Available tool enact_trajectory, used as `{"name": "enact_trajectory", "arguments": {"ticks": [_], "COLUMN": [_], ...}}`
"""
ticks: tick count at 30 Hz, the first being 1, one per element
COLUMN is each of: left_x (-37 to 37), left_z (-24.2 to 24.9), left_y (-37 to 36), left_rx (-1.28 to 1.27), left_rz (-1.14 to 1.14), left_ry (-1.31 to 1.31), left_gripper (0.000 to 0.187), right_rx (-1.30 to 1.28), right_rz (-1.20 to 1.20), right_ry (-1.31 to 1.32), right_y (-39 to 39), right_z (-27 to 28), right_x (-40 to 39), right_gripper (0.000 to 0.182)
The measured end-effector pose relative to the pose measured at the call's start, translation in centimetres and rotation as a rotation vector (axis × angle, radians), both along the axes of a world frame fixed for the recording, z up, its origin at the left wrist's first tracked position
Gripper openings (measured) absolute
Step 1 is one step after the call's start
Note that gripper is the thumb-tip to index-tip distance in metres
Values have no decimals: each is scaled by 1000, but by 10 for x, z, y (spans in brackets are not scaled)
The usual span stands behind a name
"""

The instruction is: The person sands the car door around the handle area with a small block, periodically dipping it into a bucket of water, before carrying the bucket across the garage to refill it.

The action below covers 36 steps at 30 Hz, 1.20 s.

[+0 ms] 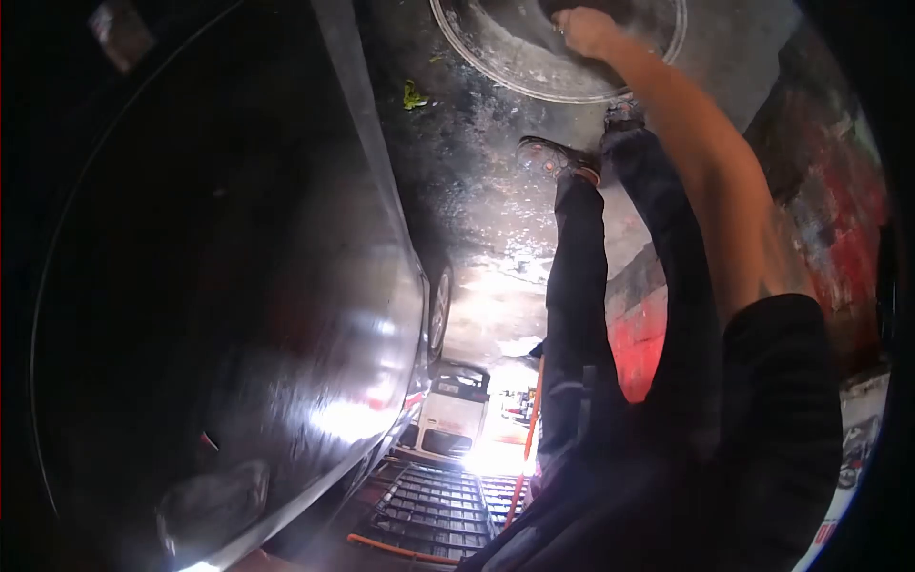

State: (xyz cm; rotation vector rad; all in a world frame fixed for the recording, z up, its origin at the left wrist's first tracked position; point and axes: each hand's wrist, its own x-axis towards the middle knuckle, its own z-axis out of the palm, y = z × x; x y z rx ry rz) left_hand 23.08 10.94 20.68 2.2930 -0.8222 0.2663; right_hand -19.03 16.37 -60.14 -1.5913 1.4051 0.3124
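My right hand (589, 33) reaches in from the right at the top edge, over a round grey container (496, 62) with a ridged pale rim, which looks like a tub or bucket. Its fingers look curled together. What they hold, if anything, is too small and blurred to make out. The container's far side is cut off by the frame, and its middle is dark. My left hand does not show. A shoe (548, 157) of mine stands on the wet floor close to the container.
A dark, shiny car (286, 286) fills the left side. Wet concrete floor (477, 172) with a small green scrap (413, 95) lies between it and my legs. A red-painted wall (839, 219) is on the right. Beyond are a white vehicle (453, 415) and a barred gate (434, 505).
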Motion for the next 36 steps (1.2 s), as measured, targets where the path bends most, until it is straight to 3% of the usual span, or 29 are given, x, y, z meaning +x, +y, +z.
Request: {"name": "enact_trajectory", "arguments": {"ticks": [2, 4, 6, 7, 8, 10, 11, 12, 13, 14, 15, 16, 17, 18, 19, 20, 22, 24, 26, 28, 29, 30, 32, 33, 35, 36], "left_x": [3, 24, 15, 24, 32, 36, 36, 33, 25, 21, 73, 128, 112, 112, 34, 20, 15, 30, 22, 10, 13, 5, 28, 41, 40, 39], "left_z": [13, 24, 17, 24, 23, 24, 24, 22, 17, 16, 8, 12, 11, 9, 12, 10, 13, 16, 17, 20, 22, 24, 24, 18, 24, 24], "left_y": [1, 11, 7, 4, 9, 10, 9, 8, 5, 4, 10, 16, 9, 2, -4, -6, -4, -5, -6, -2, -2, -1, -6, -12, -18, -18], "left_rx": [-34, 160, 60, 125, 133, 217, 292, 363, 365, 363, 402, 437, 381, 334, 309, 319, 375, 442, 479, 382, 430, 445, 537, 536, 535, 548], "left_rz": [22, -157, -117, -149, -180, -333, -347, -358, -385, -408, -496, -574, -601, -172, -394, -472, -503, -578, -620, -644, -770, -735, -929, -885, -1013, -1106], "left_ry": [57, -121, 127, 221, 148, 191, 166, 136, 136, 129, 160, 165, 54, 112, 273, 178, 239, 399, 464, 459, 572, 490, 446, 395, 355, 314], "left_gripper": [64, 65, 65, 62, 61, 61, 63, 64, 63, 63, 62, 61, 59, 63, 72, 75, 75, 74, 77, 82, 92, 98, 100, 96, 87, 80], "right_rx": [-57, -228, -233, -249, -280, -350, -133, -96, -51, -185, -324, -140, 0, -84, -18, 41, -15, 211, 59, -73, -187, -289, -295, -418, -581, -616], "right_rz": [-132, -211, -577, -582, -593, -663, -903, -1058, -1211, -1178, -1134, -1344, -1436, -1414, -1451, -1492, -1645, -1690, -1695, -1571, -1514, -1453, -1409, -1402, -1419, -1447], "right_ry": [-48, -160, -419, -400, -379, -561, -650, -691, -738, -824, -927, -777, -646, -861, -901, -920, -1244, -1296, -1331, -1460, -1482, -1498, -1486, -1422, -1351, -1488], "right_y": [9, 26, 9, 5, -5, -19, -20, -22, -11, 10, 22, 17, 16, 26, 23, 21, 28, 10, 5, 14, 19, 27, 38, 36, 32, 21], "right_z": [48, 59, 110, 140, 168, 241, 294, 321, 338, 338, 333, 366, 365, 371, 389, 407, 414, 480, 546, 565, 577, 589, 612, 616, 640, 640], "right_x": [8, 0, -29, -49, -73, -111, -131, -150, -167, -192, -208, -204, -205, -190, -162, -142, -69, -3, 66, 125, 150, 176, 212, 228, 247, 259], "right_gripper": [39, 42, 42, 42, 42, 42, 40, 41, 42, 48, 54, 54, 53, 49, 49, 49, 55, 63, 66, 64, 60, 56, 57, 58, 58, 57]}}
